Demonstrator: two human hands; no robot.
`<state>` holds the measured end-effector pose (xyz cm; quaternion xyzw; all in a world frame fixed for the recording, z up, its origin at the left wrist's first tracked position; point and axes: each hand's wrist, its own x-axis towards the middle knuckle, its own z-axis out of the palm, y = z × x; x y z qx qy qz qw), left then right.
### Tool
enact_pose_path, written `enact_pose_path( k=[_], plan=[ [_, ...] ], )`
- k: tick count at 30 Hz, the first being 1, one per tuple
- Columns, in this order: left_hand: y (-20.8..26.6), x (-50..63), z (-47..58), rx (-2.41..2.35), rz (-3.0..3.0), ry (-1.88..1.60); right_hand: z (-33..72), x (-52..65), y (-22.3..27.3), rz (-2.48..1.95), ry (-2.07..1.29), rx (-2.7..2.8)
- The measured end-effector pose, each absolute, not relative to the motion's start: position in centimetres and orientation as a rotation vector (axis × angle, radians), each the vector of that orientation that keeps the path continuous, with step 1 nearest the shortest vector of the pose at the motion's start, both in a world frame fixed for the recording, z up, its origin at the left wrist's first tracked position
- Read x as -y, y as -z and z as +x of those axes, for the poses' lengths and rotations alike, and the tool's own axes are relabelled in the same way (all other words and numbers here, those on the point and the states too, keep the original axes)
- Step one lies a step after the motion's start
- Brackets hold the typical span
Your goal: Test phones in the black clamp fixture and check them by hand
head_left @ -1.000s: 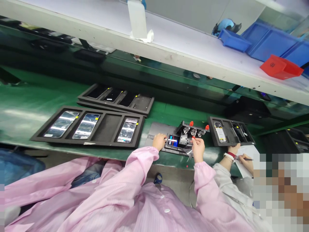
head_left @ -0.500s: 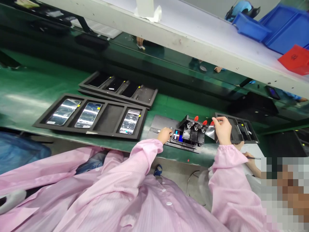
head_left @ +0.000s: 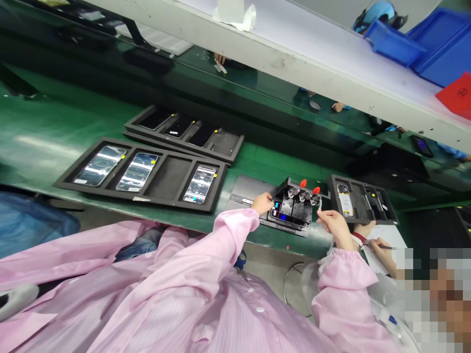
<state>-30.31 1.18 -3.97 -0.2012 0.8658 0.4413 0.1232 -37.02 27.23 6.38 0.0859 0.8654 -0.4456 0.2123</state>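
A smartphone (head_left: 276,210) with a lit screen lies in a black clamping fixture (head_left: 300,213) on the bench. My left hand (head_left: 262,203) is closed at the fixture's left end, its fingertips against the edge beside the phone. At the fixture's right side, my right hand (head_left: 334,225) pinches the lever (head_left: 319,203) of the third toggle clamp, which points down; its tip is hidden by my fingers. The other two clamps stand with red handles (head_left: 302,183) raised.
To the left lies a black foam tray (head_left: 171,203) with several phones; another phone tray (head_left: 235,154) sits behind it. At right, a co-worker's hand (head_left: 382,250) holds a pen near a third tray (head_left: 334,196). A white shelf (head_left: 316,68) with blue bins (head_left: 393,44) runs overhead.
My right hand has come down and now holds the third clamp's lever. The shiny sheet seen by its fingers before no longer shows. My left hand stays at the fixture's left end.
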Motion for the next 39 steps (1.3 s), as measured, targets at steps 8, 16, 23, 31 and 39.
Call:
enact_pose_path(
  k=[8, 16, 23, 31, 39],
  plan=[
    [3.2, -1.6, -32.6, -2.399, -0.773, -1.255, -37.8, -25.7, -2.7, 0.118, 0.856, -2.765],
    [2.8, -2.4, -32.6, -2.393, -0.843, -1.183, -30.7, -25.5, -0.3, 0.039, 1.216, -2.42],
    [2.1, -2.7, -32.3, -2.416, -0.847, -1.145, -25.8, -24.6, 4.7, -0.074, 0.965, -2.298],
    [1.9, -2.6, -32.0, -2.418, -0.844, -1.215, -25.1, -24.1, 6.8, -0.026, 0.876, -2.242],
    [2.8, -1.7, -30.1, -2.496, -0.731, -1.274, -24.7, -23.8, 7.1, -0.021, 0.813, -2.34]
  ],
)
